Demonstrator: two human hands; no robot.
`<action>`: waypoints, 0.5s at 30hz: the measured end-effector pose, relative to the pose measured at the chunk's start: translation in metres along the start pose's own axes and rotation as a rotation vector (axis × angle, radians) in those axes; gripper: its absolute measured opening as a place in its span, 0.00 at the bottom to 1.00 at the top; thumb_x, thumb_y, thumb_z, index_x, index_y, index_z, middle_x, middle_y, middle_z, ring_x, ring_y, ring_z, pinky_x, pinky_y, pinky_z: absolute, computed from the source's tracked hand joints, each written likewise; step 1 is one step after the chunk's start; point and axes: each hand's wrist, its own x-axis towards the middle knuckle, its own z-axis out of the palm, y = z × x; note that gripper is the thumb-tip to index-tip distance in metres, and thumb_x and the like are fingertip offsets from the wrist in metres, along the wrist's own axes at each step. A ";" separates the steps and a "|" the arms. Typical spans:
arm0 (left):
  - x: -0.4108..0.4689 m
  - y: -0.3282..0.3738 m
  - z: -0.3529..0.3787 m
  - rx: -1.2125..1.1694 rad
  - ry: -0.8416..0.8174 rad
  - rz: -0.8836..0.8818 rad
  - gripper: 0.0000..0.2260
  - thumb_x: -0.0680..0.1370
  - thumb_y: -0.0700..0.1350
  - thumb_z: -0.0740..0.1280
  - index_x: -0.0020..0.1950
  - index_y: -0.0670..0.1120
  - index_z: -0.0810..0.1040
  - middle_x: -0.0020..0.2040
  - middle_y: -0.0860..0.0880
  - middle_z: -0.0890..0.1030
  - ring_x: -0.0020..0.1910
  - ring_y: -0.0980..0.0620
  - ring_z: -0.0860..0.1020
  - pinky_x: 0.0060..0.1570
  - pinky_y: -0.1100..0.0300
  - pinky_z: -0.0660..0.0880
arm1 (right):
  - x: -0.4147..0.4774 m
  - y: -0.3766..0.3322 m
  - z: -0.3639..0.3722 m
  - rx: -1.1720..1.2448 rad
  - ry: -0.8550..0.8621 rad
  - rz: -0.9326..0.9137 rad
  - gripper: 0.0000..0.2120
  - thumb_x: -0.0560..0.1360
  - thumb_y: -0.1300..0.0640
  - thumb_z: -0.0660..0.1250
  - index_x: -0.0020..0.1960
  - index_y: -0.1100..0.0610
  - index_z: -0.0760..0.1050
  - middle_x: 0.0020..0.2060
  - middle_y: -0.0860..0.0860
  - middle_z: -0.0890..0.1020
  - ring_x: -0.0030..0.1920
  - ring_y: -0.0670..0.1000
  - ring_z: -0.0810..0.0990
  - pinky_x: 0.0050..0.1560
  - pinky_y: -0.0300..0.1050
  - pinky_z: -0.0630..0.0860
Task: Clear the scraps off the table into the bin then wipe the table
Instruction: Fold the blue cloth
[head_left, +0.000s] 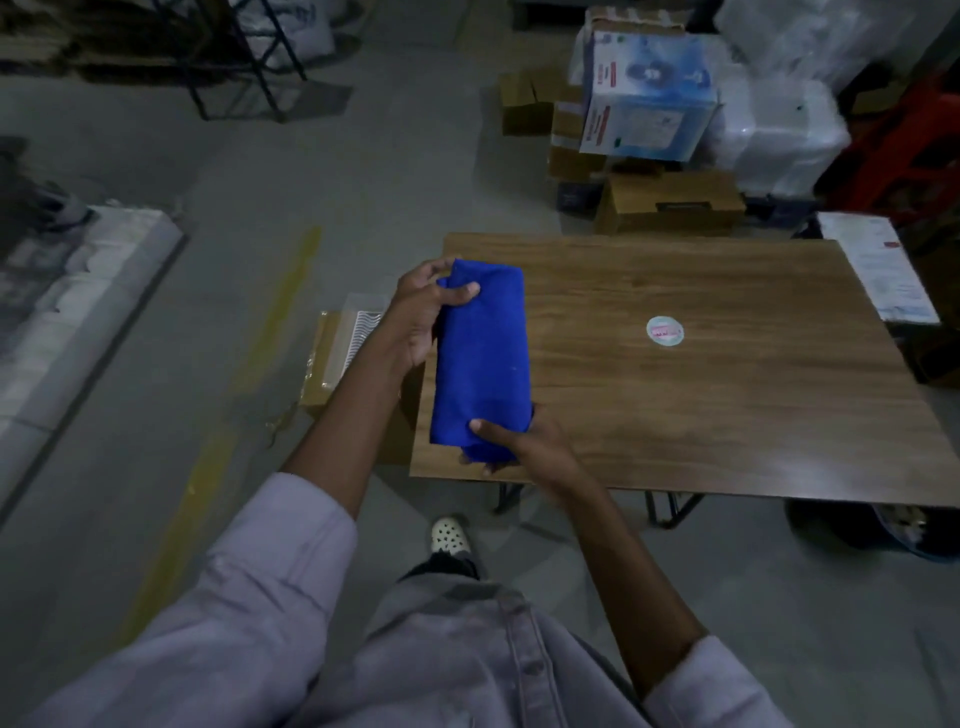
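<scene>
A folded blue cloth (480, 358) is held over the left end of the wooden table (727, 405). My left hand (421, 317) grips the cloth's far end, thumb on top. Its near end is pinched by my right hand (524, 441), thumb across the fold. A round white sticker (665, 330) lies on the tabletop near the middle. A dark bin (883, 530) with a blue rim shows under the table's near right corner, mostly hidden.
A flat cardboard box (337, 353) with a plastic packet lies on the floor left of the table. Stacked cartons (649, 130) stand behind it. A white sheet (878, 265) lies past the right edge. My shoe (449, 535) is below.
</scene>
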 end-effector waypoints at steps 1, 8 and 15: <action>0.003 -0.004 -0.003 0.006 0.011 -0.011 0.23 0.72 0.32 0.75 0.65 0.43 0.76 0.57 0.43 0.83 0.54 0.47 0.82 0.47 0.56 0.81 | -0.001 0.001 0.004 0.024 0.000 0.013 0.12 0.75 0.61 0.75 0.56 0.61 0.77 0.45 0.61 0.87 0.40 0.60 0.87 0.33 0.47 0.82; 0.031 -0.039 -0.057 -0.102 0.101 -0.125 0.25 0.72 0.37 0.77 0.68 0.38 0.75 0.62 0.41 0.83 0.61 0.43 0.82 0.48 0.54 0.82 | 0.024 0.015 0.025 0.031 0.091 0.105 0.20 0.75 0.58 0.77 0.63 0.58 0.74 0.52 0.59 0.86 0.46 0.61 0.87 0.40 0.51 0.85; 0.090 -0.044 -0.150 -0.144 0.257 -0.174 0.07 0.76 0.32 0.72 0.51 0.39 0.78 0.51 0.43 0.84 0.52 0.45 0.82 0.41 0.57 0.81 | 0.119 0.020 0.080 -0.136 0.301 0.115 0.14 0.79 0.60 0.70 0.62 0.60 0.73 0.57 0.55 0.80 0.48 0.57 0.86 0.45 0.61 0.85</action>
